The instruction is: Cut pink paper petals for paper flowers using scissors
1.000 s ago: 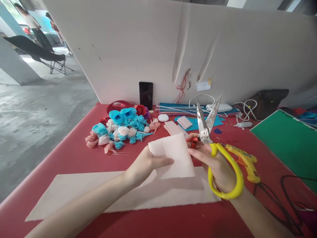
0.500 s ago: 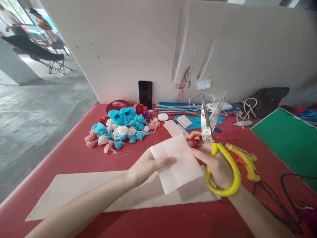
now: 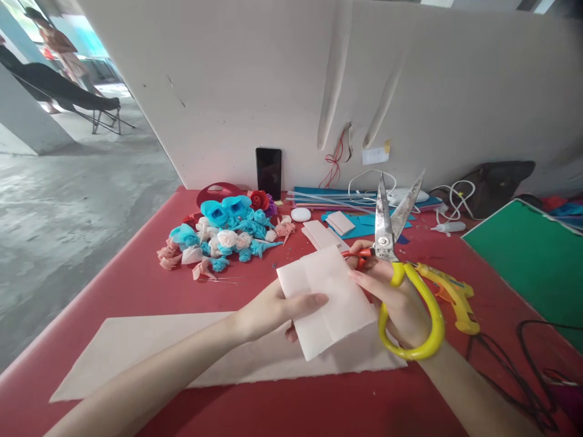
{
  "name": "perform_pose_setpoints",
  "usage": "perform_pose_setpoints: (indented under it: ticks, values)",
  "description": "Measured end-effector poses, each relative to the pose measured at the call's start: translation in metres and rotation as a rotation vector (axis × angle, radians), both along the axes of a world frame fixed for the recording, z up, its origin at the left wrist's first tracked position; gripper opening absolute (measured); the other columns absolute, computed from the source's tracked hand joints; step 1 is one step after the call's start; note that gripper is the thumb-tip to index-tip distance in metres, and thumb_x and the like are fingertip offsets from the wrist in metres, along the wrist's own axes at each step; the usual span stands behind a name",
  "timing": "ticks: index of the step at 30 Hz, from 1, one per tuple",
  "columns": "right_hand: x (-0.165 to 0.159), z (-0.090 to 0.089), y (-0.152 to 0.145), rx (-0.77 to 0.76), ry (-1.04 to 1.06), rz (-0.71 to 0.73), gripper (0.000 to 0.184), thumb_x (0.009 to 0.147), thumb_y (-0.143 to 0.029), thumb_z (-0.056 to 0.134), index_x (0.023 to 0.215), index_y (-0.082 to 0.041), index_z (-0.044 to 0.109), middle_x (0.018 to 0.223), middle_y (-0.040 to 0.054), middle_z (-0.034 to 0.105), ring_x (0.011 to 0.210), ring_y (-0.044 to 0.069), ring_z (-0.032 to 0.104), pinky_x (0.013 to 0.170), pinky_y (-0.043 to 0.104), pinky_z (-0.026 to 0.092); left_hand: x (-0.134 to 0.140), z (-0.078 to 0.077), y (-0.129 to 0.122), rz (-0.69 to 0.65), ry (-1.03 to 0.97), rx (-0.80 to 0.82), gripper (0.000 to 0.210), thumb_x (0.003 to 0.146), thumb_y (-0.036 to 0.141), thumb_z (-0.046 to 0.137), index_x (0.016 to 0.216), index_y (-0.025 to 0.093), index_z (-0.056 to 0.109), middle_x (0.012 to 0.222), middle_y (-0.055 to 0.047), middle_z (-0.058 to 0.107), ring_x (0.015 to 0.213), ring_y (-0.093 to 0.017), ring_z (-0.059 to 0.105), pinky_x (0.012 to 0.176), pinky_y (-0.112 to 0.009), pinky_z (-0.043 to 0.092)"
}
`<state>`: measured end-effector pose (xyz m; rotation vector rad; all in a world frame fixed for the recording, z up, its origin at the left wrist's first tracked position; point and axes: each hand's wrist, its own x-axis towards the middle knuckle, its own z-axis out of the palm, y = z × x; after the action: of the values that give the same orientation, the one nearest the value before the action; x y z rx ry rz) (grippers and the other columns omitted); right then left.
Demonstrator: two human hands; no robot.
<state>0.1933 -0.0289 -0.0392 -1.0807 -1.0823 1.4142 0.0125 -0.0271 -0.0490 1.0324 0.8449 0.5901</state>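
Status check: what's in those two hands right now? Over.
Left hand: gripping folded pale-pink paper. Right hand: holding scissors, blades apart, beside the paper. Long pale sheet: lying underneath.

On the table (image 3: 150,291), flowers (image 3: 226,238) lie left of the scissors (image 3: 385,244), the glue gun (image 3: 456,292) right, the phone (image 3: 268,173) behind the flowers.

Gry concrete flr (image 3: 91,200), blk folding chair (image 3: 64,85), wht panel (image 3: 228,79) behind red tbl (image 3: 136,279)

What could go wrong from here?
The scissors stand open in the right hand, close to the creased paper and left hand; a twist might nick either. The pale sheet below the left forearm could crumple. The black cable near the right forearm might snag.
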Motion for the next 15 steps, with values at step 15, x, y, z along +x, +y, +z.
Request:
perform_pose_setpoints:
  ticks: [15]
  values:
    - [0.006,0.000,0.004,-0.243,0.253,0.699,0.050,0.068,-0.016,0.043,0.118,-0.018,0.043,0.099,0.0110,0.064,0.075,0.024,0.063,0.067,0.040,0.045,-0.019,-0.009,0.049,0.809,-0.207,0.176,0.018,0.072,0.029,0.064,0.070,0.015,0.053,0.044,0.006,0.046,0.034,-0.004,0.038,0.035,-0.014,0.033]
